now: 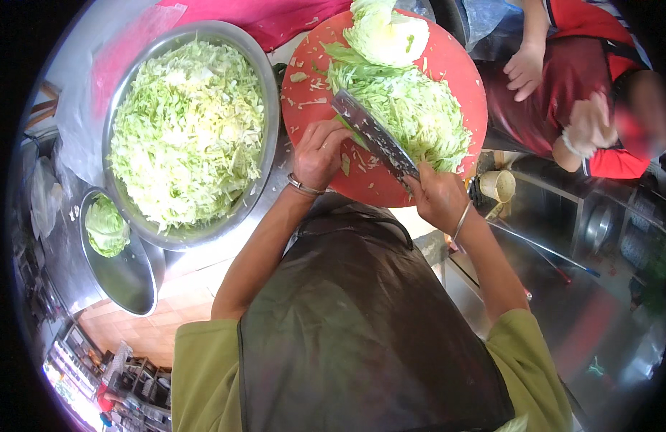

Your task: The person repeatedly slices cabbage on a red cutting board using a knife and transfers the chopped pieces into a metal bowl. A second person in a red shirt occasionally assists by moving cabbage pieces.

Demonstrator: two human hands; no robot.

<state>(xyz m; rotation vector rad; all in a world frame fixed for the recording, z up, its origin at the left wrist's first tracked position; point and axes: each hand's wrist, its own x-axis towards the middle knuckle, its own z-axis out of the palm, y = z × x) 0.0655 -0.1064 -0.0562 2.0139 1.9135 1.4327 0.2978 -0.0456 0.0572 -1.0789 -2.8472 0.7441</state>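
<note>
My right hand (440,195) grips the handle of a broad cleaver (373,134), its dark blade flecked with bits of lettuce. The blade slants across a round red cutting board (306,116). Beside the blade, on the near side, my left hand (321,154) has its fingertips on a small green lettuce leaf piece (353,131), partly hidden by the blade. Beyond the cleaver lies a heap of shredded lettuce (419,110). A cut lettuce head (389,38) rests at the board's far edge.
A large steel basin (272,108) full of shredded lettuce (187,135) stands left of the board. Farther left, a smaller metal bowl (122,275) holds a whole lettuce (106,225). At right, another person in a red apron (560,86) stands close to the board.
</note>
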